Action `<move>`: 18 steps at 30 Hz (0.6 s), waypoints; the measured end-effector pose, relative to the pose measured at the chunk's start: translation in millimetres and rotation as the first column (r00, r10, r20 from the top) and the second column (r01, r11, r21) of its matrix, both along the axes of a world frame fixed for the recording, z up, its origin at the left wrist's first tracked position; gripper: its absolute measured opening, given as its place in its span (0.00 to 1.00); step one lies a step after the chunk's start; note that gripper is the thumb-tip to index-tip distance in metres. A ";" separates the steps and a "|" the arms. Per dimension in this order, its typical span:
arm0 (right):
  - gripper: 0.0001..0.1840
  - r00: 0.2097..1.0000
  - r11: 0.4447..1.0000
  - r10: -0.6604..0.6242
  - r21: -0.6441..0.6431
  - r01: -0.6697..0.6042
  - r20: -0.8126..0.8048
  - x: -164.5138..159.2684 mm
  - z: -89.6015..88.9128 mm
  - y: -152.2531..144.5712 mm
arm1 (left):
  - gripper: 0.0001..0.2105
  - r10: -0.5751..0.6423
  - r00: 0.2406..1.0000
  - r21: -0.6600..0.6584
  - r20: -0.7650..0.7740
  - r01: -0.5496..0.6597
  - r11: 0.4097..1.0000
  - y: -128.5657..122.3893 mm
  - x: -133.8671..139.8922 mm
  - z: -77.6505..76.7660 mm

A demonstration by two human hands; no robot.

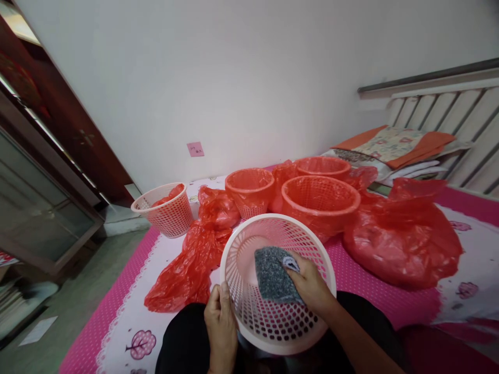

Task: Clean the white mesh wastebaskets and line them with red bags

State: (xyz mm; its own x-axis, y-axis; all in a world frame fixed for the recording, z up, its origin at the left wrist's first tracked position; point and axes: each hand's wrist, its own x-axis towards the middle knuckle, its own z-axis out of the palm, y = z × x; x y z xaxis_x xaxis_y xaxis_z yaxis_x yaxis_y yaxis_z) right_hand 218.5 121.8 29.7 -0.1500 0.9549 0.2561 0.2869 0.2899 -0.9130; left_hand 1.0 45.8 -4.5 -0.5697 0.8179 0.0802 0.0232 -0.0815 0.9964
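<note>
A pale pink plastic basket (273,332) with slotted walls rests on my lap, its mouth tilted toward me. My left hand (221,322) grips its rim at the left, thumb inside. Within the basket, my right hand (310,283) pinches a folded grey-green cloth (275,275) with a whitish edge or tag by the fingers. The cloth lies against or close to the inner wall; exact contact is hard to see. Just beyond stand a basket lined with a red plastic bag (320,202) and a smaller red-lined basket (249,182).
A pink basket (173,215) holding some red plastic stands at the left. Crumpled red bags (187,270) lie in front of it. Another red-lined basket (323,165) is at the back, and a large red bag (405,244) sits right. Folded textiles (401,145) are stacked by a radiator (468,130).
</note>
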 end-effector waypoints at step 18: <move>0.14 0.895 0.979 0.202 -0.084 -0.183 0.397 5.4 15.8 17.9 | 0.32 -0.001 1.000 -0.025 0.017 0.001 1.000 -1.1 2.9 0.2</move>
State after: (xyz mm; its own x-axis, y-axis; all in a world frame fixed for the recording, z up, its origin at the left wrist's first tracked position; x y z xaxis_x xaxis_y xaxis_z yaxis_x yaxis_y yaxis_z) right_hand 223.9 139.8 45.5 -0.4133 0.9057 0.0945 0.5742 0.3398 -0.7449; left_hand 4.0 44.7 -4.3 -0.5699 0.8202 0.0502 0.0064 -0.0567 0.9984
